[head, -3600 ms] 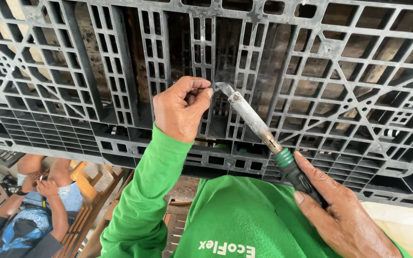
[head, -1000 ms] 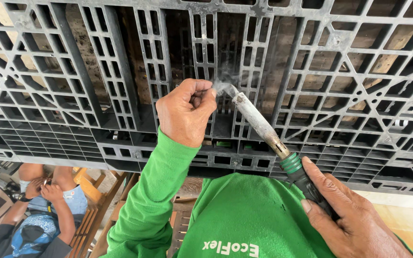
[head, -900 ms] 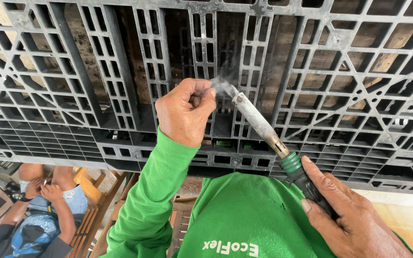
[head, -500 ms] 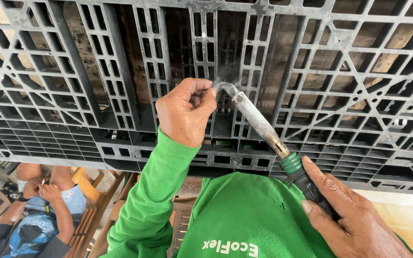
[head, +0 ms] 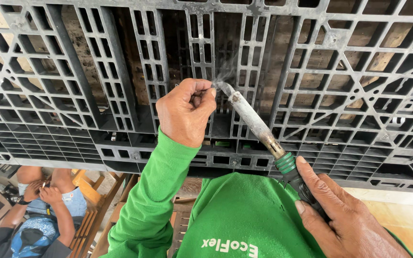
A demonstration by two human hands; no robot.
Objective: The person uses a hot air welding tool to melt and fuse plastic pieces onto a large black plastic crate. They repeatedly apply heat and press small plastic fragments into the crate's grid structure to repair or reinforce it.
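Soldering iron at centre frame, slanted from 5 o'clock up to 11 o'clock: grey scorched barrel, green collar, dark handle. Tip pressed against a rib of the grey plastic pallet, a thin wisp of smoke curling off at 12 o'clock from the tip. Right hand at 4 o'clock, clamped round the dark handle, thumb laid along it toward the collar. Left hand just at 9 o'clock of the tip, closed to a loose fist, thumb and forefinger pinched together right beside the hot end; whatever sits in the pinch too small to make out. Hands apart, joined only by the length of the barrel. Both arms in bright green sleeves, green shirt with white lettering filling 6 o'clock. Pallet standing on edge across the whole upper frame, open lattice of squares and diagonal braces, dusty, dark boards visible through the gaps. Down at 8 o'clock, well apart, another person seated low in blue clothes, hands clasped near the knees, beside pale wooden slats.
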